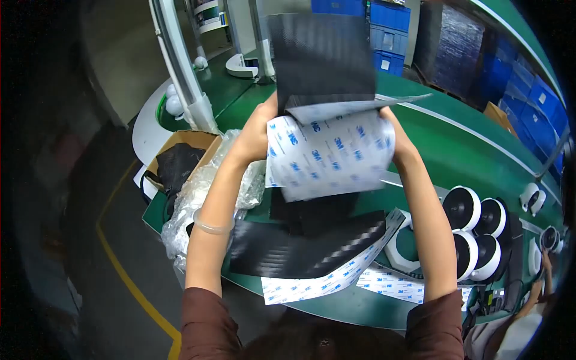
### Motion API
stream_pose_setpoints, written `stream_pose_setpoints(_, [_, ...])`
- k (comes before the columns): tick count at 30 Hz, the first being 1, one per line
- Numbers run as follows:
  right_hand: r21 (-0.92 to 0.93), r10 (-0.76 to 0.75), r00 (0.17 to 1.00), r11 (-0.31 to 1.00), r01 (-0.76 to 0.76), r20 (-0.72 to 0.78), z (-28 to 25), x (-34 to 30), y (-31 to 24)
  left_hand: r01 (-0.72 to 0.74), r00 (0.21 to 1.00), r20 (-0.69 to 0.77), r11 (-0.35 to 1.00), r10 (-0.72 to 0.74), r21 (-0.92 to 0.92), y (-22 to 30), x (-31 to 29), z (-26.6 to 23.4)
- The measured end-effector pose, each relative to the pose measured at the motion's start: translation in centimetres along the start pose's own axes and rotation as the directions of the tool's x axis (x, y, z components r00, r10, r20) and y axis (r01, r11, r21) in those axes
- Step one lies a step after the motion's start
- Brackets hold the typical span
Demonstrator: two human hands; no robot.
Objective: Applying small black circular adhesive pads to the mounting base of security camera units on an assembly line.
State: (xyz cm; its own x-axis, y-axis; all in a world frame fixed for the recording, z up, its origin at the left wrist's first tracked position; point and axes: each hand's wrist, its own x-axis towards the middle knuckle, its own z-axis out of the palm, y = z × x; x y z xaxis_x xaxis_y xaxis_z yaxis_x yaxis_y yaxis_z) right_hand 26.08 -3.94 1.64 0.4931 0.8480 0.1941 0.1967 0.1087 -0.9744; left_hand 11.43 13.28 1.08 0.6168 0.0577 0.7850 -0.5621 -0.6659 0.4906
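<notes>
Raised above the table, a stack of black sheets with white, blue-printed backing paper is held between my two hands. My left hand is closed on its left edge, and my right hand is closed on the right edge. The sheets bend and fold over toward me, and the lower part is blurred. Fingers behind the stack are hidden. Below my hands, another black sheet with the same printed backing lies curved on the table. A flat printed backing piece is beside it.
Clear plastic bags and a cardboard box with black material sit at left. White round housings with black faces cluster at right near a white ring-like frame. Another person's hand is at far right. Blue crates stand behind.
</notes>
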Motion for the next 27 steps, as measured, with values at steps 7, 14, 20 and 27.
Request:
stream_pose_setpoints(7, [0.275, 0.156, 0.984, 0.953, -0.126, -0.089, 0.4, 2.5, -0.8, 0.614, 0.68, -0.043, 0.6, -0.732, -0.513, -0.1, 3.1, 2.4])
stream_pose_setpoints(14, [-0.037, -0.47, 0.854, 0.879, 0.475, -0.224, 1.9, 2.0, -0.6, 0.093, 0.837, -0.457, 0.902, -0.3, -0.422, 0.6, 3.2, 3.8])
stream_pose_setpoints(20, [-0.124, -0.651, 0.755, 0.757, 0.641, -0.071, 1.3, 1.5, 0.0, -0.031, 0.938, -0.346, 0.994, -0.009, -0.109, 1.2, 3.1, 2.3])
stream_pose_setpoints(27, [0.003, -0.57, 0.818, 0.82, 0.572, -0.079, 1.2, 1.7, 0.2, -0.464, 0.769, -0.489, 0.886, 0.412, 0.017, -4.3, 1.5, 2.6])
